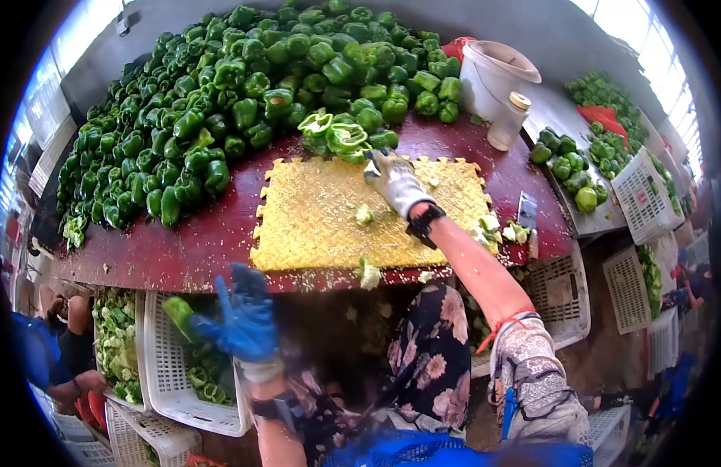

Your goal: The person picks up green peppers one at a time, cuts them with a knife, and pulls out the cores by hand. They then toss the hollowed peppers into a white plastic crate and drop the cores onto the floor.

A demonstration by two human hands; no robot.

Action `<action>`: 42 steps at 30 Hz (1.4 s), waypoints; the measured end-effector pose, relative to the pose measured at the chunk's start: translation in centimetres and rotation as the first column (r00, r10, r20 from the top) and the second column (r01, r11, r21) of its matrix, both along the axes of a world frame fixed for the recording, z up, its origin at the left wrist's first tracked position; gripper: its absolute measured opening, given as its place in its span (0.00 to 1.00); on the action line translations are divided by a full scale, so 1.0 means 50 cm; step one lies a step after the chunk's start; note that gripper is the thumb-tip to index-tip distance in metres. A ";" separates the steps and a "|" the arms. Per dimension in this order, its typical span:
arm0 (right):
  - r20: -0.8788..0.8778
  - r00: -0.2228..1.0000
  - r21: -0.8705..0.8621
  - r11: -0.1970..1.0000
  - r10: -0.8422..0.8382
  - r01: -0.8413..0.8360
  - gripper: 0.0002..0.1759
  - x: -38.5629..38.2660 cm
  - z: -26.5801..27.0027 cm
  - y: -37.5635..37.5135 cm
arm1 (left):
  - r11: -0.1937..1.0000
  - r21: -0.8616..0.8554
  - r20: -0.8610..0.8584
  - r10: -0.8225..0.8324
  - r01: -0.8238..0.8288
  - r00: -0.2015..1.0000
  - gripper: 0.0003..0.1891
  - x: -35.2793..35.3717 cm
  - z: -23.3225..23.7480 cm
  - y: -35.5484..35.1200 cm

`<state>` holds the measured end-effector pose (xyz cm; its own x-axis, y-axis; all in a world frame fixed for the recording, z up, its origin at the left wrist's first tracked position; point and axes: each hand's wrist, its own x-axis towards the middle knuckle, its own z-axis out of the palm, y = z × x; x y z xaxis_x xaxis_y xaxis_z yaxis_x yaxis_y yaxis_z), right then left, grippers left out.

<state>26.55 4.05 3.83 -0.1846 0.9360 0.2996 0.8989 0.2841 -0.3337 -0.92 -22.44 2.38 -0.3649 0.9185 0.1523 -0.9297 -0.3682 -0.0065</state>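
Note:
My left hand (245,321), in a blue glove, is spread wide over a white crate (152,350) below the table's front edge. Beside its fingers a green bell pepper (178,315) is over the crate, where more peppers lie. My right hand (394,180), in a pale glove with a dark wristband, reaches across the yellow foam mat (314,210). Its fingers are curled together at the mat's far edge, with something small and whitish at the fingertips that I cannot make out. Cut-open green peppers (346,138) lie just beyond them.
A large heap of green peppers (181,124) covers the back of the red table (154,261). A cleaver (526,210) lies at the right, near pepper scraps (516,232). A white bucket (485,78) and a capped jar (508,123) stand behind. Another person's hand (90,381) shows at left.

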 end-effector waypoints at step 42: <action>0.001 0.738 -0.187 0.725 0.675 -0.663 0.45 -0.078 0.054 -0.382 | 0.907 -0.307 -0.475 -0.408 0.288 0.780 0.25 0.135 -0.008 0.023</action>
<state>22.66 -15.05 6.53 -0.7946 0.5953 0.1191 0.5174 0.7667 -0.3801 5.82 -21.26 2.01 0.0646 0.9978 0.0166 -0.8344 0.0449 0.5493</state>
